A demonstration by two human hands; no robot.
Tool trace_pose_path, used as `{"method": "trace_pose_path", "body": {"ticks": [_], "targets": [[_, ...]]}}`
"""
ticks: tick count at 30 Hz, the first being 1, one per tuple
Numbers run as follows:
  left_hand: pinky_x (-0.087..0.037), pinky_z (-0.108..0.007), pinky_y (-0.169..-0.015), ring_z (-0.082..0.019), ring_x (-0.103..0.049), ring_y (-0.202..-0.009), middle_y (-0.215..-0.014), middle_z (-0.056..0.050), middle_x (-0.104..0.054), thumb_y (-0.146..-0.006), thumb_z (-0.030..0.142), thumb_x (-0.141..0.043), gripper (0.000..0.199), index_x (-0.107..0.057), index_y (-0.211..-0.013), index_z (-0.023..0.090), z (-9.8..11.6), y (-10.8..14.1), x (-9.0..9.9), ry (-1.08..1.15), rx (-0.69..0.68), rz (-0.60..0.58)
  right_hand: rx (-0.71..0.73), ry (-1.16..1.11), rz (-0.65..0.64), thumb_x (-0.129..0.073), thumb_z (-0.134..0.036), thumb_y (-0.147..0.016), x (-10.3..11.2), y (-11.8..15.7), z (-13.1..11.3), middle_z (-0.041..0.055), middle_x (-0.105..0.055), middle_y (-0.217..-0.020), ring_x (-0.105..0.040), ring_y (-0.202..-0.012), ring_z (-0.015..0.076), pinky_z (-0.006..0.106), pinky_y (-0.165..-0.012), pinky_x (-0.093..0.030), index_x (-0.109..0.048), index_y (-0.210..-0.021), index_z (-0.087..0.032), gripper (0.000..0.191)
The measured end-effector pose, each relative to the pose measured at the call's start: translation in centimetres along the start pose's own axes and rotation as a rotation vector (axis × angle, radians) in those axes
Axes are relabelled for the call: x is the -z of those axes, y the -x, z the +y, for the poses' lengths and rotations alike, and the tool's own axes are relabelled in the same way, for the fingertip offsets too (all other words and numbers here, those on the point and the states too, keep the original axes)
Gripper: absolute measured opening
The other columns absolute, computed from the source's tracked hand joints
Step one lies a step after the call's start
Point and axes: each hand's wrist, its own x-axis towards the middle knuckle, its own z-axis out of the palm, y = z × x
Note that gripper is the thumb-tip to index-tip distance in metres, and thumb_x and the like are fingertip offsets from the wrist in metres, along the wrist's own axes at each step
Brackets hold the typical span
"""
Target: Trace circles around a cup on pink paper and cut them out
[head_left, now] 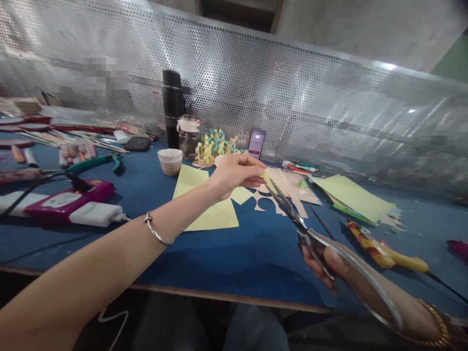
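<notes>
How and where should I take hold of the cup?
Probably around its sides just below the rim, coming from the front left: the cup stands upright, tapers toward its base, and has the jar behind on its right.

Yellow scrap [266,175] partly behind left grip [237,174]

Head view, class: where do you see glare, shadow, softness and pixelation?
Head view: whitish glare on the perforated metal panel; head view: a soft-edged shadow on the blue tabletop near its front edge; head view: the right hand looks slightly blurred; head view: pixelated squares over the upper phone screen.
</notes>
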Motion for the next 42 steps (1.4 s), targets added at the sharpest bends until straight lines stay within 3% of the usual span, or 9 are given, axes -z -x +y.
{"method": "trace_pose_path", "body": {"ticks": [3, 6, 9, 12, 18, 22, 30, 34, 42], "targets": [[-0.056, -0.029, -0.071, -0.014, -0.068, -0.062, -0.063, -0.002, -0.067, -0.069, 0.014, -0.068, 0.006, -0.065, -0.074, 0.014, 0.1, -1.5, 0.6, -0.022, -0.003, 0.017, 0.017, 0.038, -0.084, -0.032, -0.062, -0.090, 0.5, -0.6, -0.5, 0.0001, -0.049, -0.073, -0.045, -0.062, 0.0139, 0.028, -0.058, -0.043, -0.053, -0.094, -0.022, 0.046], [-0.056, -0.029, -0.073, -0.015, -0.069, -0.066, -0.068, -0.003, -0.068, -0.067, 0.017, -0.070, 0.010, -0.065, -0.075, 0.014, -0.2, -3.2, 1.4, -0.053, -0.028, -0.023, 0.058, 0.074, -0.116, -0.031, -0.062, -0.090, 1.2, -1.7, -1.4, -0.0014, -0.045, -0.068, -0.044, -0.061, 0.0137, 0.028, -0.059, -0.041, -0.050, -0.086, -0.021, 0.045], [-0.056, -0.030, -0.075, -0.015, -0.069, -0.069, -0.071, -0.003, -0.069, -0.065, 0.021, -0.072, 0.016, -0.067, -0.079, 0.015, -0.8, -4.6, 1.8, -0.079, -0.043, -0.050, 0.054, 0.083, -0.110, -0.033, -0.064, -0.089, 2.0, -3.1, -1.3, -0.0017, -0.044, -0.064, -0.043, -0.057, 0.0134, 0.029, -0.056, -0.040, -0.045, -0.079, -0.020, 0.046], [-0.056, -0.031, -0.075, -0.015, -0.069, -0.068, -0.071, -0.003, -0.068, -0.065, 0.021, -0.072, 0.017, -0.067, -0.080, 0.015, -1.4, -5.3, 1.7, -0.097, -0.057, 0.009, 0.027, 0.003, -0.075, -0.033, -0.064, -0.089, 2.4, -4.2, -0.2, -0.0022, -0.044, -0.062, -0.042, -0.052, 0.0119, 0.028, -0.052, -0.040, -0.046, -0.081, -0.019, 0.047], [-0.057, -0.030, -0.073, -0.013, -0.067, -0.065, -0.067, -0.002, -0.066, -0.066, 0.019, -0.070, 0.014, -0.066, -0.078, 0.014, -2.4, -5.0, 1.3, -0.096, -0.141, 0.106, 0.013, -0.071, -0.033, -0.032, -0.065, -0.089, 1.4, -4.7, 1.0, -0.0022, -0.044, -0.057, -0.043, -0.047, 0.0099, 0.025, -0.047, -0.040, -0.047, -0.072, -0.018, 0.052], [-0.057, -0.028, -0.072, -0.011, -0.066, -0.063, -0.067, -0.001, -0.065, -0.066, 0.020, -0.070, 0.013, -0.065, -0.077, 0.015, -2.6, -4.7, 1.6, -0.072, -0.171, 0.117, 0.020, -0.087, -0.034, -0.035, -0.064, -0.089, 0.8, -4.7, 0.7, -0.0025, -0.045, -0.061, -0.043, -0.049, 0.0097, 0.024, -0.048, -0.042, -0.048, -0.079, -0.019, 0.048], [-0.057, -0.030, -0.072, -0.013, -0.068, -0.065, -0.069, -0.002, -0.067, -0.066, 0.020, -0.071, 0.013, -0.066, -0.076, 0.014, -1.6, -4.0, 2.4, -0.053, -0.227, 0.144, 0.118, 0.018, -0.033, -0.037, -0.064, -0.088, 0.7, -5.5, 1.1, -0.0017, -0.047, -0.067, -0.045, -0.051, 0.0103, 0.027, -0.053, -0.044, -0.048, -0.084, -0.018, 0.048], [-0.058, -0.030, -0.071, -0.013, -0.067, -0.063, -0.067, -0.002, -0.065, -0.067, 0.019, -0.069, 0.011, -0.066, -0.076, 0.014, -1.2, -3.7, 2.0, -0.106, -0.285, 0.137, 0.156, 0.035, -0.028, -0.036, -0.059, -0.091, 0.8, -5.5, 1.5, -0.0016, -0.046, -0.071, -0.047, -0.056, 0.0115, 0.030, -0.059, -0.045, -0.049, -0.089, -0.019, 0.043], [-0.058, -0.025, -0.065, -0.012, -0.066, -0.062, -0.065, 0.001, -0.061, -0.066, 0.014, -0.066, 0.009, -0.066, -0.075, 0.013, -0.8, -2.9, 1.0, -0.218, -0.347, 0.174, 0.132, 0.023, -0.035, -0.033, -0.060, -0.091, 0.8, -5.6, 1.9, -0.0017, -0.045, -0.072, -0.045, -0.056, 0.0118, 0.029, -0.056, -0.042, -0.047, -0.088, -0.020, 0.043]]}}
